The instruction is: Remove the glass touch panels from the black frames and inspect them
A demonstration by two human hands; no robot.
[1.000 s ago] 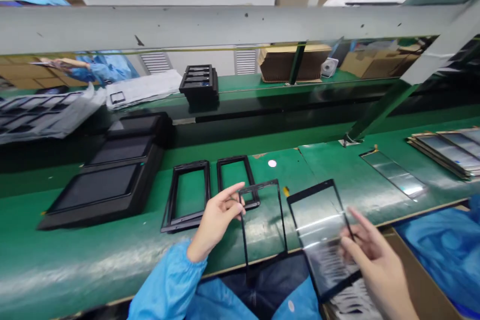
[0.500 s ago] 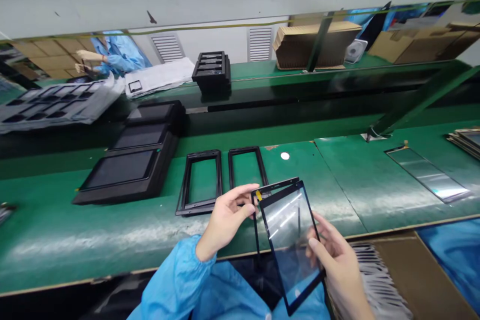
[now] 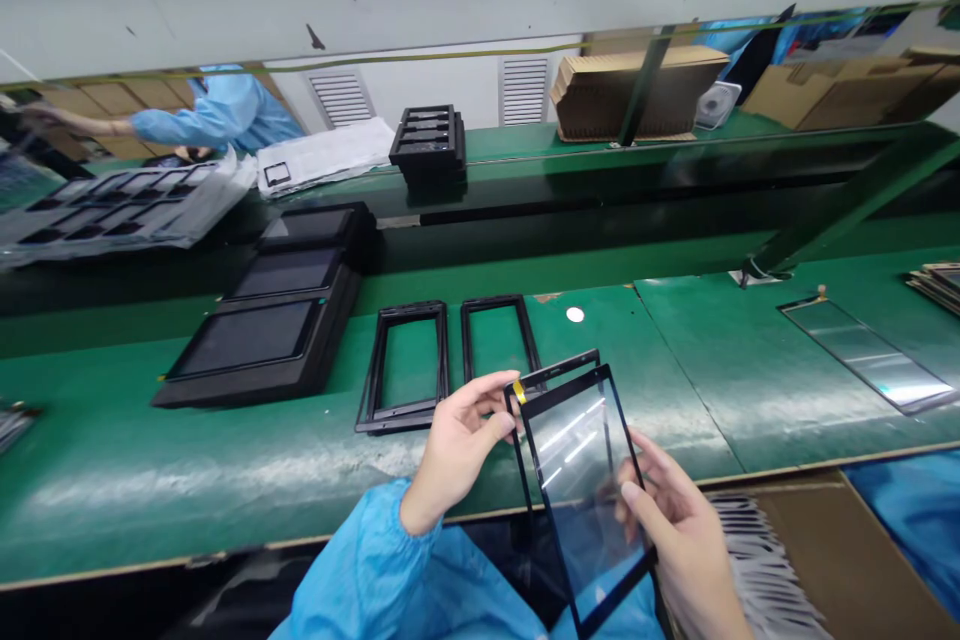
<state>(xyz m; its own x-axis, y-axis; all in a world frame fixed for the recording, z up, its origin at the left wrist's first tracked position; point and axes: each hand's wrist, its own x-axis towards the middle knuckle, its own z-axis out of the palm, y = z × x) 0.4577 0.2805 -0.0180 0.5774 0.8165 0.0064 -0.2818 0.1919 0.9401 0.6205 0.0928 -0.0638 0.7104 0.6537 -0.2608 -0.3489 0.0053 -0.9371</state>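
My left hand [image 3: 463,440] pinches the upper left corner of a thin black frame [image 3: 525,465], beside a small yellow tab [image 3: 519,392]. In my right hand [image 3: 675,520] is a clear glass panel with a black border [image 3: 585,480], gripped by its right edge, thumb on the front and fingers showing through from behind. The panel is tilted and lies in front of the frame, covering much of it; their top edges are slightly apart. Two sets of black frames, one on the left [image 3: 369,412] and one on the right [image 3: 466,345], lie on the green bench beyond my hands.
Dark screens on black foam [image 3: 255,335] stand at the left. Another glass panel [image 3: 862,350] lies at the right, near a slanted green post [image 3: 840,210]. On the shelf behind are black trays [image 3: 427,145] and cardboard [image 3: 637,95]. A person's blue sleeve [image 3: 195,125] shows at the back left.
The panel's top and the frame's top have come slightly closer together in my hands. The person at the back left has stretched an arm out to the left. The view has shifted slightly.
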